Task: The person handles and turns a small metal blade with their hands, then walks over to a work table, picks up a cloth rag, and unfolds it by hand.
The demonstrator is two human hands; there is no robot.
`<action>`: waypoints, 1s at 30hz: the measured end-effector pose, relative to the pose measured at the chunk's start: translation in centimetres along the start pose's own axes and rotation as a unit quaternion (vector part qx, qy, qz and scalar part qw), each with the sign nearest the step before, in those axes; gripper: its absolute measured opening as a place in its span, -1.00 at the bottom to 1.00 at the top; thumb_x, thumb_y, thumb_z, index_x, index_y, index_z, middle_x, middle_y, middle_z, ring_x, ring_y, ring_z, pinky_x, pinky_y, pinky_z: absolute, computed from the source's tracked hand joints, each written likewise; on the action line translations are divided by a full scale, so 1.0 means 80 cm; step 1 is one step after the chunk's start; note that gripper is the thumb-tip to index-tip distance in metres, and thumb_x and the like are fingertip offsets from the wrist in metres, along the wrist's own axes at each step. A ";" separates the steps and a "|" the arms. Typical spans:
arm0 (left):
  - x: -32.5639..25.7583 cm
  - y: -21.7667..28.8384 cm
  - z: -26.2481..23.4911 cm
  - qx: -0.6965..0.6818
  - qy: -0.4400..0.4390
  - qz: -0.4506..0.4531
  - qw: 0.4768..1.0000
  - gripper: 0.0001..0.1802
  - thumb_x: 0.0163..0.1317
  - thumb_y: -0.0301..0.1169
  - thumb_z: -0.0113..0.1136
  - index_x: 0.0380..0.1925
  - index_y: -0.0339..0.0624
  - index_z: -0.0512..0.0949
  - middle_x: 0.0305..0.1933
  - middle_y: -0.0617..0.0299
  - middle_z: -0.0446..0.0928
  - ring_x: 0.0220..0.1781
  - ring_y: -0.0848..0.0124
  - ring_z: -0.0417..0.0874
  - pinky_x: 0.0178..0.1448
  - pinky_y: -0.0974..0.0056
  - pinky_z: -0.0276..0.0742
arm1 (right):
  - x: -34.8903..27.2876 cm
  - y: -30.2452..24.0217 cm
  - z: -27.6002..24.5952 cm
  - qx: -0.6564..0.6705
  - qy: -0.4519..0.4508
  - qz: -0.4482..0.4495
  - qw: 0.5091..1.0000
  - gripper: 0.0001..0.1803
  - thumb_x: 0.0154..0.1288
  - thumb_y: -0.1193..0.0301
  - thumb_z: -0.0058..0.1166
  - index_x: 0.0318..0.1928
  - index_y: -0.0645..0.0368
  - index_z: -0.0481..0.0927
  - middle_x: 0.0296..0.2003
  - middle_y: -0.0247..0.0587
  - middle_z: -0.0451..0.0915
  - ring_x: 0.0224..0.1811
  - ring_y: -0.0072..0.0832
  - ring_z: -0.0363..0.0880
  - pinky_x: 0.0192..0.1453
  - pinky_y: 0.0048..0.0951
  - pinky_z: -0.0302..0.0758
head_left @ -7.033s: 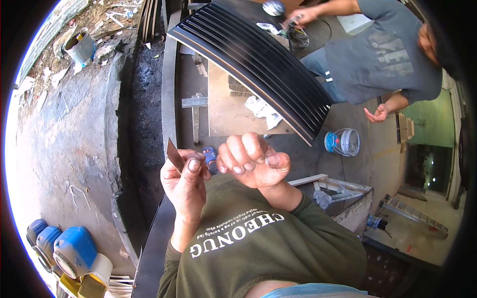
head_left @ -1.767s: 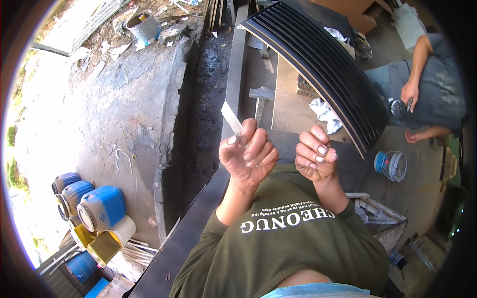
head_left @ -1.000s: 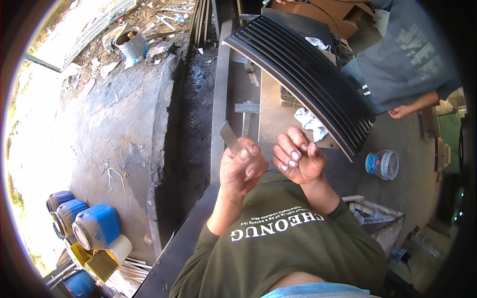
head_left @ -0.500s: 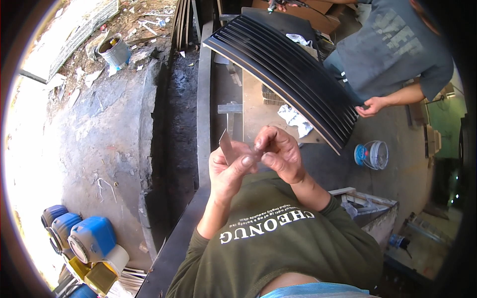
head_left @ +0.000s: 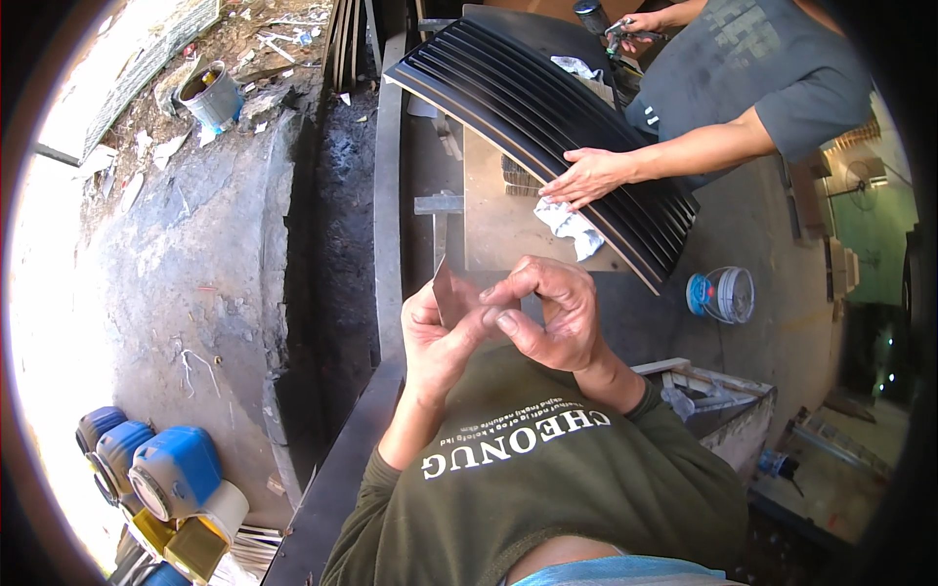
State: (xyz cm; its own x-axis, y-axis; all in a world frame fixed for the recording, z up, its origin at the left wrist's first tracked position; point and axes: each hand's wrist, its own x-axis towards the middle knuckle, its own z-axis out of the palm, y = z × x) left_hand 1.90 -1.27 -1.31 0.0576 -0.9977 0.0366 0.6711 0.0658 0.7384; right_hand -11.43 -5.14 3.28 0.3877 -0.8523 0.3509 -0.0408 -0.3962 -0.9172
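A thin brown piece (head_left: 453, 296) is pinched by the left hand (head_left: 435, 350), thumb against fingers, its long axis near upright. It is held just left of the right hand (head_left: 567, 317), whose fingertips are curled; whether it is gripped there cannot be told. White lettering (head_left: 515, 444) is borne by the green shirt (head_left: 586, 493).

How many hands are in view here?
4: the wearer's left hand, holding a thin strip, and right hand, beside it; a co-worker's hand over the black panel, and that person's other hand, gripping a spray gun.
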 end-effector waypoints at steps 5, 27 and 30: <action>0.000 0.007 0.011 -0.039 -0.011 -0.034 0.999 -0.87 -0.02 -0.63 0.24 -0.55 -0.24 0.46 -0.55 0.35 0.46 -0.49 0.57 0.49 -0.39 0.44 0.44 | -0.002 -0.003 -0.006 0.011 -0.005 0.005 1.000 -0.86 -0.08 0.62 0.10 -0.40 0.24 0.58 -0.52 -0.22 0.58 -0.52 -0.54 0.55 -0.44 -0.59 0.43; -0.007 -0.002 0.007 0.007 -0.012 0.001 1.000 -0.84 -0.09 -0.66 0.24 -0.56 -0.21 0.47 -0.55 0.35 0.45 -0.50 0.59 0.46 -0.41 0.48 0.34 | 0.003 -0.037 -0.013 -0.105 -0.036 0.000 0.994 -0.90 -0.10 0.60 0.11 -0.46 0.25 0.55 -0.55 -0.20 0.59 -0.54 -0.48 0.60 -0.48 -0.60 0.51; -0.008 -0.004 0.002 -0.038 -0.048 -0.040 0.997 -0.76 -0.08 -0.69 0.22 -0.36 -0.19 0.53 -0.54 0.32 0.46 -0.50 0.55 0.50 -0.41 0.46 0.41 | 0.003 -0.036 -0.012 -0.095 -0.033 -0.003 0.995 -0.90 -0.10 0.61 0.10 -0.46 0.25 0.55 -0.55 -0.20 0.59 -0.54 -0.49 0.60 -0.48 -0.61 0.51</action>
State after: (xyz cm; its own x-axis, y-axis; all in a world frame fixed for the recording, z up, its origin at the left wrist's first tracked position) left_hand 1.50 -0.67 -1.44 -0.0677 -0.9966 0.0471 0.7256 -0.0168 0.6879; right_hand -12.14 -4.52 6.15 0.4486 -0.8277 0.3372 -0.2086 -0.4638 -0.8610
